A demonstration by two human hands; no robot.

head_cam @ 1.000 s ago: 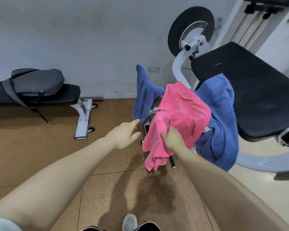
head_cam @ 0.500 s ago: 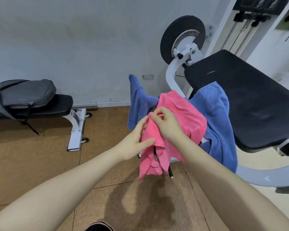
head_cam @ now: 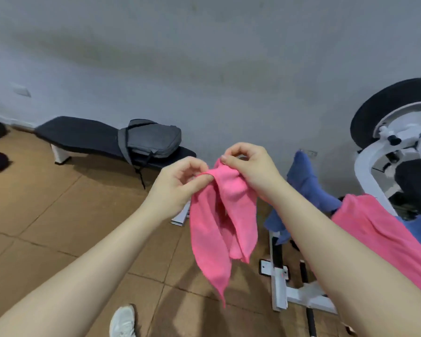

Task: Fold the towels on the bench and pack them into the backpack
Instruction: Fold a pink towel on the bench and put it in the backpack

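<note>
Lifted clear of the machine since the earlier frames, the pink towel (head_cam: 219, 222) was now held up in mid-air between both hands, and the view had been turned leftward so that the flat bench (head_cam: 83, 137) sat further toward the middle.

Going left to right: the grey backpack (head_cam: 153, 139) was seen lying on the flat bench, seemingly closed, with no towel in or on it. The left hand (head_cam: 178, 188) was curled onto the towel's top edge, the cloth pinched between thumb and fingers. The right hand (head_cam: 248, 166) was likewise clenched on the top edge just beside it, while the rest of the towel hung down unfolded, bunched in loose pleats. A blue towel (head_cam: 304, 183) and a second pink towel (head_cam: 379, 229) were left draped over the white exercise machine (head_cam: 372, 166) at the right.

Progress was judged early: nothing folded, nothing packed, at least three towels outstanding.

A brown tiled floor (head_cam: 46, 203) and a pale grey wall (head_cam: 180, 69) were shown.
</note>
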